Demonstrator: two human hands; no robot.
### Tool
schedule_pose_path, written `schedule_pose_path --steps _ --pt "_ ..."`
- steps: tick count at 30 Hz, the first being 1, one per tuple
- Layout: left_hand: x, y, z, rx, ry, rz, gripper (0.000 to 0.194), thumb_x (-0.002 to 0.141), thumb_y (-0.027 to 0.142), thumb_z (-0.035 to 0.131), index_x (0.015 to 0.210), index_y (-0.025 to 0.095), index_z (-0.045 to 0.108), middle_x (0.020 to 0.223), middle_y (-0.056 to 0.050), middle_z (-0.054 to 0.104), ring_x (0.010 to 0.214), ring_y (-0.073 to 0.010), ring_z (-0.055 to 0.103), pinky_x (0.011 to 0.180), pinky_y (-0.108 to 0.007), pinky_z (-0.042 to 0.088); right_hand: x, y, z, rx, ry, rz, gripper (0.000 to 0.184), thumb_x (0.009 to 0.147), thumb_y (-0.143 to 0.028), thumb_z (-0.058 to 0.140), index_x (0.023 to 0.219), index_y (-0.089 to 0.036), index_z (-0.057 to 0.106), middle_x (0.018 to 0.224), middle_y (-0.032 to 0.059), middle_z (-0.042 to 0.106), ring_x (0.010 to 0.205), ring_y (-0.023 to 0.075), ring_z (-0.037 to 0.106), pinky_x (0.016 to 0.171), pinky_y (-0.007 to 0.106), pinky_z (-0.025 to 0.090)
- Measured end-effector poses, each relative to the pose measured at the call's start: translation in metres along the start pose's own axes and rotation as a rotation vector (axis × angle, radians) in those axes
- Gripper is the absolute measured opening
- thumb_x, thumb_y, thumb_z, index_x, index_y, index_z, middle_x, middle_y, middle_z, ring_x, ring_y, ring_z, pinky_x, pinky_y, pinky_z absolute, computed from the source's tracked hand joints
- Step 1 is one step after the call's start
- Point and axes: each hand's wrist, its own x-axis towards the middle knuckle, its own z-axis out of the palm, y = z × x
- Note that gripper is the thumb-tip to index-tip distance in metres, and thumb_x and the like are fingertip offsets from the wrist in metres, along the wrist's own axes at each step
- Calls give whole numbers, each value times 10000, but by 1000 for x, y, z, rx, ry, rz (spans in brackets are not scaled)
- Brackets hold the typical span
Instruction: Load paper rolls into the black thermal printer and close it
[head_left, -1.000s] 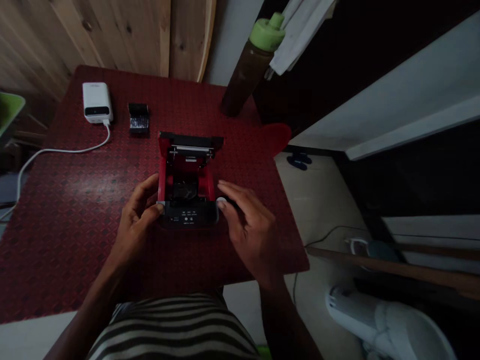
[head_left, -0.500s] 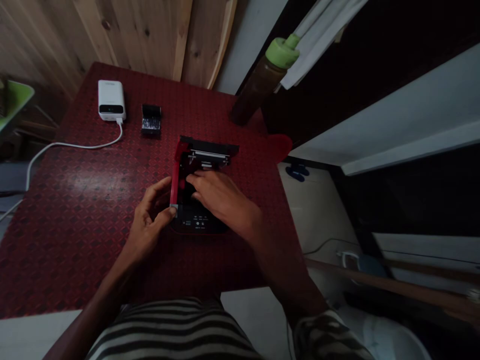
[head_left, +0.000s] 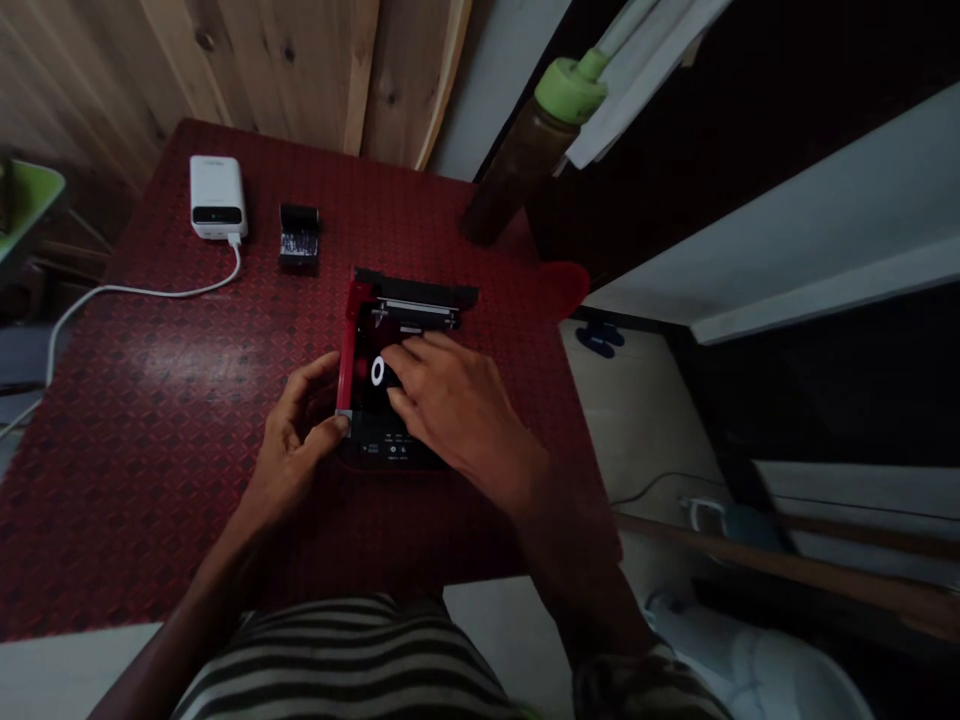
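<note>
A small red and black printer (head_left: 347, 362) lies on the table with its lid (head_left: 416, 290) raised. My left hand (head_left: 291, 425) steadies it from the left, thumb on the front corner and curved fingers along the side. Inside the open compartment, my right hand (head_left: 459, 408) grips a dark roll with a white ring-shaped end (head_left: 378, 371). Most of that roll is hidden beneath my fingers. Buttons and small markings show on the printer's front panel (head_left: 394, 448).
A black ribbon roll (head_left: 299, 238) with a partly unwound strip lies behind the printer. Left of it sits a white power bank (head_left: 218, 198) with a white cable (head_left: 142, 292). A dark bottle with a green lid (head_left: 517, 165) stands at the table's (head_left: 187, 440) back right.
My right hand has shifted slightly right and drawn back, and the white-ended roll now shows at its fingertips. My left hand stays on the printer's side.
</note>
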Motion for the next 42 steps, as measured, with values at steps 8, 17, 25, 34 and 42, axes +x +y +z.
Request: schedule_pose_path --steps 8,17,25,34,42 --pt "0 -1 -2 50 28 -19 701 910 523 839 1549 307 650 1589 -94 689 1468 -398 646 1182 -553 570 -41 88 4 669 557 199 240 889 -235 850 1114 -257 771 1073 -4 827 909 198 752 848 359 594" --pt "2 -7 -5 71 33 29 641 930 457 805 1546 336 676 1576 -66 692 1459 -369 647 1147 -484 591 10 138 89 948 478 339 248 788 -294 833 936 -257 638 932 -8 748 901 220 726 878 398 590" --pt "3 -7 -6 94 44 32 637 926 443 785 1545 338 681 1579 -56 690 1511 -378 610 1186 -502 573 -1 134 100 945 392 283 330 814 -299 829 1092 -268 655 1096 23 783 1035 245 765 960 441 630" --pt "1 -1 -1 78 49 17 642 915 465 806 1530 327 688 1540 -79 711 1430 -379 669 1112 -502 620 -76 138 93 767 294 397 100 877 -201 809 941 -243 745 949 37 784 862 228 729 810 381 586" --pt "3 -3 -2 56 38 32 636 903 430 811 1522 333 702 1513 -59 733 1413 -371 676 1111 -483 617 -83 88 105 895 317 238 245 861 -192 784 1095 -263 793 1083 37 807 998 239 738 883 373 566"
